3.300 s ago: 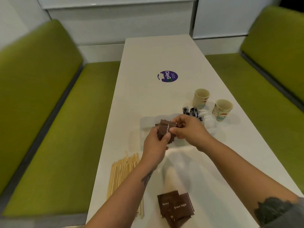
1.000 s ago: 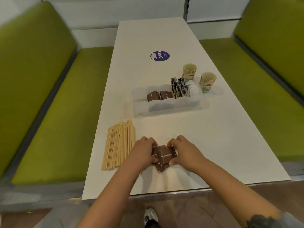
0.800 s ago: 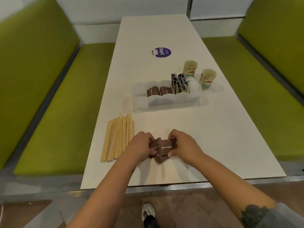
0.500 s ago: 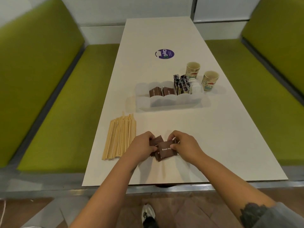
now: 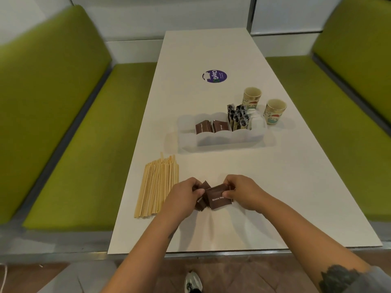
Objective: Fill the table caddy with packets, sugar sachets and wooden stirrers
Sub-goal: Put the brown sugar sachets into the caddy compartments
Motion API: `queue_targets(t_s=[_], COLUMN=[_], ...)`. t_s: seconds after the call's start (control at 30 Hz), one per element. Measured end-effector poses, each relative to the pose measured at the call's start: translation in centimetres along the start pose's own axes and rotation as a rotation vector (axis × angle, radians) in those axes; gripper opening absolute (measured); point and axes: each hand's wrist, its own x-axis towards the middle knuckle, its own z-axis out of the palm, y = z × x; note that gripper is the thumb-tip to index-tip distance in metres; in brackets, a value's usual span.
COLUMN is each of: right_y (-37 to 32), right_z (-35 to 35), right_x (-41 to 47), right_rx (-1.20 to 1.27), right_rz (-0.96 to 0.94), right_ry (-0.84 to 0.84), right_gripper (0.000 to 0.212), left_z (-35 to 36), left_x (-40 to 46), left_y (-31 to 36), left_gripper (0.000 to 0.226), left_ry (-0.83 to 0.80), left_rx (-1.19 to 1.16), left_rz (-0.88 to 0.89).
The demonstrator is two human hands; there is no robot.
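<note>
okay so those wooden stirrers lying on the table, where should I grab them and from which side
Probably grip the wooden stirrers across the middle of the bundle, coming from above with fingers spanning its width. They lie flat and roughly parallel, fanned slightly at the far end, so a mid-length pinch should keep them together. The left hand is nearest.

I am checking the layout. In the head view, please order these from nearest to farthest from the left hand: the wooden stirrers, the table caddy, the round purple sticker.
Measured from the left hand:
1. Wooden stirrers: lying on the table just to its left.
2. Table caddy: beyond the hands, mid-table.
3. Round purple sticker: farther up the table, past the caddy.
</note>
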Motion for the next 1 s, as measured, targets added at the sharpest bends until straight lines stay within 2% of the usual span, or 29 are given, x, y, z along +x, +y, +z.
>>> queue_targets(t_s=[0.1, 0.17, 0.23, 0.33, 0.4, 0.5, 0.67, 0.9, 1.0], right_y=[-0.6, -1.2, -2.1, -4.1, -5.4, -7.1, -8.8, -10.1, -10.3], right_z=[-1.4, -2.3, -3.1, -4.2, -5.0, -6.5, -9.1, -13.1, -14.3], right_x=[0.2, 0.3, 0.5, 0.9, 1.4, 2.3, 4.3, 7.3, 9.1], right_rx=[-0.065, -0.13, -0.207, -0.292, -0.292, -0.316, -0.44, -0.815, -0.922], right_rz=[-0.027, -0.062, -0.105, -0.179, -0.219, -0.253, -0.28, -0.343, -0.359], right_ry=[-0.004, 0.012, 0.039, 0.082, 0.109, 0.155, 0.245, 0.345, 0.353], right_gripper=[0.009, 0.009, 0.011, 0.013, 0.014, 0.012, 0.018, 0.019, 0.023], left_z=[-0.3, -0.6, -1.1, -2.0, -2.6, -3.3, -4.4, -5.2, -5.5], left_x=[0.4, 0.6, 0.8, 1.7, 2.5, 4.2, 6.8, 11.0, 12.7], left_y=[0.0, 0.4, 1.3, 3.2, 4.3, 5.2, 6.8, 9.4, 10.5], left_gripper=[0.019, 0.028, 0.029, 0.027, 0.019, 0.007, 0.017, 0.028, 0.021], left_ry=[0.019, 0.09, 0.137, 0.052, 0.016, 0.058, 0.111, 0.153, 0.183], left_rx=[0.201, 0.261, 0.215, 0.18, 0.205, 0.161, 0.029, 0.189, 0.215], left_rz=[0.017, 0.06, 0.146, 0.206, 0.225, 0.254, 0.296, 0.38, 0.354])
